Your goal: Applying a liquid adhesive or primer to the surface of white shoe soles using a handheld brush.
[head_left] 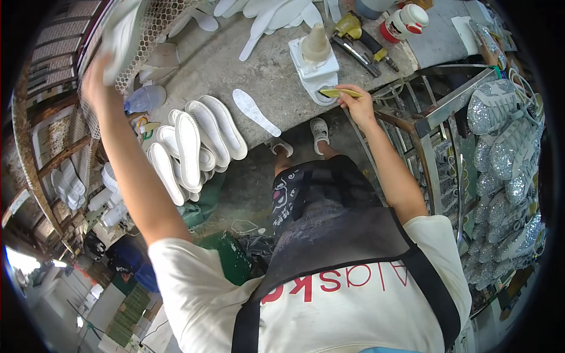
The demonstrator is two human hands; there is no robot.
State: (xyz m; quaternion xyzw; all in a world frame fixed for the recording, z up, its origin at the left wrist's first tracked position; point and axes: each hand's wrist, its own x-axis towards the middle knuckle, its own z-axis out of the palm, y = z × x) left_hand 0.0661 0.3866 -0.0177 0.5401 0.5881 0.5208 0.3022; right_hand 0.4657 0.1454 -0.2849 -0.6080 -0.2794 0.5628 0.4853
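Observation:
My left hand [100, 85] is raised at the far left, smeared by motion, gripping the lower end of a white shoe sole [122, 41] beside a wire mesh. In my right hand [358, 106], a yellow-handled brush [347, 90] is pinched, its dark tip over the small dish of a white glue dispenser [315, 65]. One flat white insole [256, 112] lies alone on the worktable [206, 65] between my arms. Left of it, several white shoe soles [188, 150] are piled at the table's near edge.
Loose insoles [276, 17] lie at the back. A yellow-and-black tool [362, 38] and a white-and-red jar [405, 23] stand beyond the dispenser. Along the right, a metal rack [438, 126] stands by glittery silver shoes [500, 159]. The mesh [156, 26] borders the left.

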